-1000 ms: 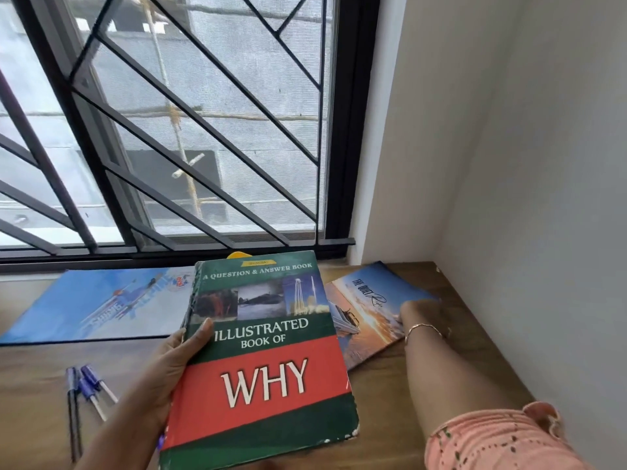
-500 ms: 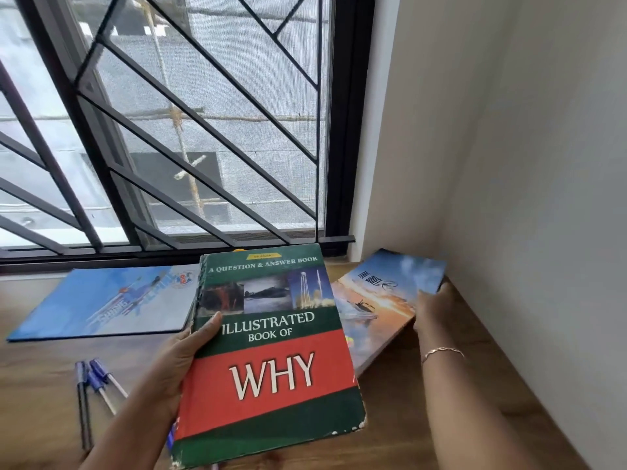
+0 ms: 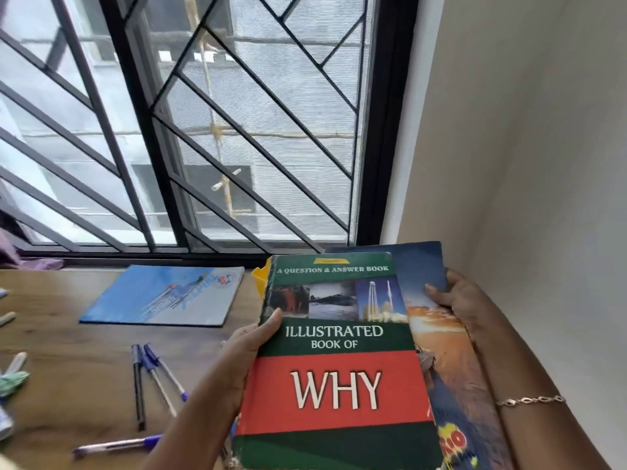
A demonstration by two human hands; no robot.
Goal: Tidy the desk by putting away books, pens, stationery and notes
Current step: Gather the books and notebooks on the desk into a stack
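— What does the cover say?

— Top strip: "A QUESTION & ANSWER BOOK". Under a row of three small photos: "ILLUSTRATED BOOK OF". Then "WHY" in big white letters on a red band. That is the green hardback WHY book (image 3: 339,368), worn at the spine and corners.

— Who has hold of it?

— The left hand (image 3: 247,354) grips it at the spine edge, about halfway along. The thumb is laid across the front cover beside the photos, and the fingers are out of sight beneath.

— And the other book?

— A sunset-cover book (image 3: 451,361) lies right under it, sticking out past its right and far edges. The right hand (image 3: 458,300) clasps that one by its right edge near the far corner, thumb on top, fingers curled underneath (a thin bracelet (image 3: 531,400) sits on that wrist). Yellow letters show at its near corner, too cut off to read.

— What lies on the desk (image 3: 68,351)?

— A blue notebook (image 3: 163,296) lies flat near the window frame (image 3: 383,130), its print too blurred to read. Three pens (image 3: 152,374) lie side by side near the left forearm, and a purple pen (image 3: 115,446) lies crosswise closer in. A yellow thing (image 3: 259,279) peeks out behind the WHY book's far left corner; I cannot tell what it is.
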